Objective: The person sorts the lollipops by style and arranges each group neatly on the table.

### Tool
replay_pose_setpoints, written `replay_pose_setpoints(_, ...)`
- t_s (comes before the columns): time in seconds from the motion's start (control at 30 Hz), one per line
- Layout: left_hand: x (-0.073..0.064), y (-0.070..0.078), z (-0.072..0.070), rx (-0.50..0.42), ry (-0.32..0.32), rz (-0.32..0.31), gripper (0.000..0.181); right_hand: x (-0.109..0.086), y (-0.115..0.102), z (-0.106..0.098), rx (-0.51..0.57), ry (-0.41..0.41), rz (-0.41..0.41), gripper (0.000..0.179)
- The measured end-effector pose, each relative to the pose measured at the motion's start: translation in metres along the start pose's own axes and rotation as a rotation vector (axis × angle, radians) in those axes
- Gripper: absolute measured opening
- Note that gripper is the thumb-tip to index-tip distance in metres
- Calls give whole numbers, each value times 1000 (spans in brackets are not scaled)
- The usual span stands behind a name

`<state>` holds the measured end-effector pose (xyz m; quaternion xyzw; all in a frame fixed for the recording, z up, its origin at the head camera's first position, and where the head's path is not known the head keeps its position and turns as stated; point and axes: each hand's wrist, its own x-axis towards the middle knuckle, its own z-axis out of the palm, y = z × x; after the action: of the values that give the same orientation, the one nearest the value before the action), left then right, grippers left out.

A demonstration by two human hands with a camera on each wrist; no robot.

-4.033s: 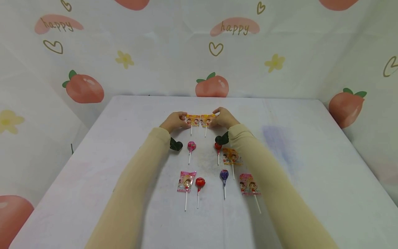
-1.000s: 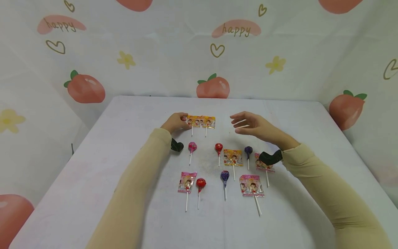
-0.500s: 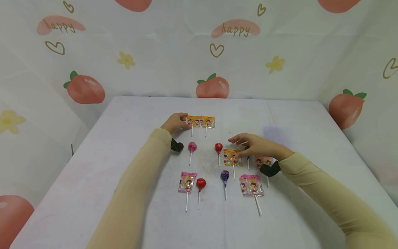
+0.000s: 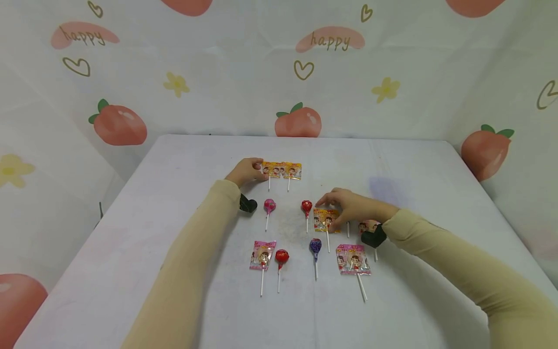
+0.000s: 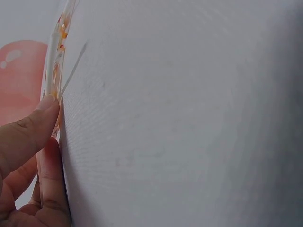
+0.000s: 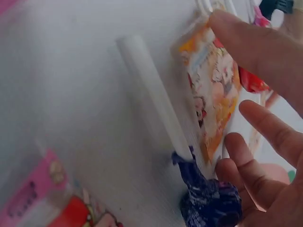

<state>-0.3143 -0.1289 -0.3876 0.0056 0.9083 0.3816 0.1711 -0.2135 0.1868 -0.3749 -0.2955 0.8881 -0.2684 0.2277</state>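
At the far side of the table, my left hand (image 4: 246, 171) pinches the left edge of an orange-wrapped lollipop (image 4: 271, 169). In the left wrist view its thumb (image 5: 35, 125) presses by the white stick (image 5: 50, 66). A second orange-wrapped lollipop (image 4: 293, 170) lies alongside. My right hand (image 4: 355, 206) hovers around a third orange-wrapped lollipop (image 4: 323, 219), thumb at its lower right and fingertips near its upper edge. Those fingers are spread and relaxed. A dark blue lollipop (image 6: 213, 203) lies beneath this hand, mostly hidden in the head view.
Between the hands are a pink lollipop (image 4: 270, 205) and a red one (image 4: 306, 206). Nearer lie a pink-wrapped lollipop (image 4: 262, 255), a red one (image 4: 282, 256), a purple one (image 4: 316, 245) and another pink-wrapped one (image 4: 353, 260). A further pink-wrapped lollipop (image 4: 368, 226) is partly covered by the right wrist camera.
The right hand let go of the far right orange-wrapped lollipop, swung right, then came nearer and left to the third one. The left hand kept its hold, the two far packets now side by side.
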Motion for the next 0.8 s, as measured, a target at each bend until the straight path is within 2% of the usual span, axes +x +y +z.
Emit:
replay_pose_setpoints(0.27, -2, 1, 0, -1, 1, -4, 69, 6, -2, 2, -10, -14, 8, 60)
replay_pose_setpoints(0.57, -2, 2, 0, 4, -2, -21, 70, 10, -2, 1, 98, -59, 30, 58)
replay_pose_setpoints(0.8, -3, 3, -1, 14, -2, -14, 69, 14, -3, -1, 90, -97, 57, 56)
